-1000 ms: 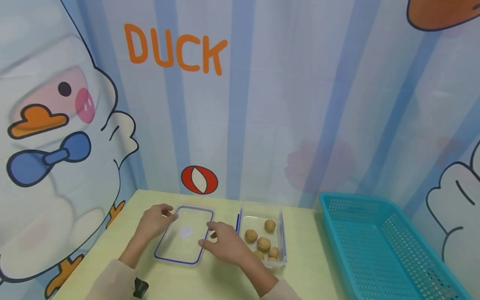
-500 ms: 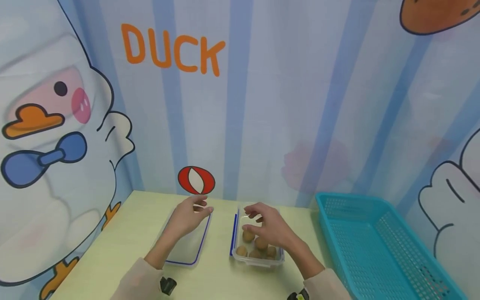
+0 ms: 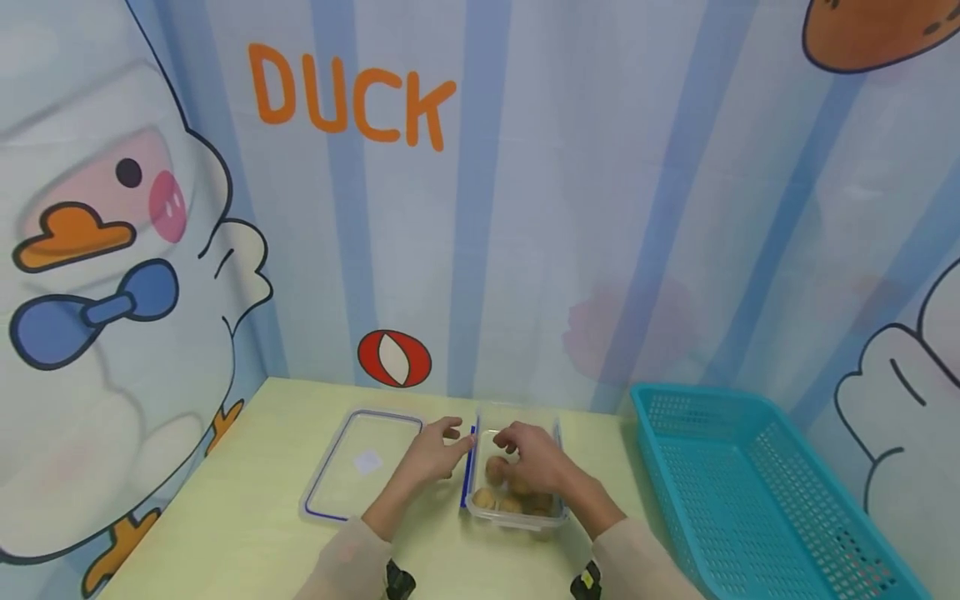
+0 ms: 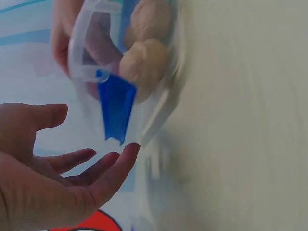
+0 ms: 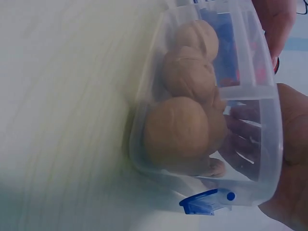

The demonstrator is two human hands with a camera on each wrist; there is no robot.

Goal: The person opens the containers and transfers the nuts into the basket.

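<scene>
A clear plastic food container with blue latches stands on the table, with several walnuts inside. My right hand reaches down into it from the right, fingers bent loosely over the walnuts. Seen through the wall in the right wrist view, its fingers are close behind a large walnut. My left hand is at the container's left side with thumb and fingers spread apart. In the left wrist view its fingertips come right below a hanging blue latch, and nothing is between them.
The clear lid with a blue seal and a small white label lies flat to the left of the container. A turquoise perforated basket stands at the right. Behind the pale yellow table hangs a duck-print curtain.
Both hands were beside the lid one second ago. The right hand has moved to the container and lowered among the walnuts; the left has crossed the lid rightward to the container's side.
</scene>
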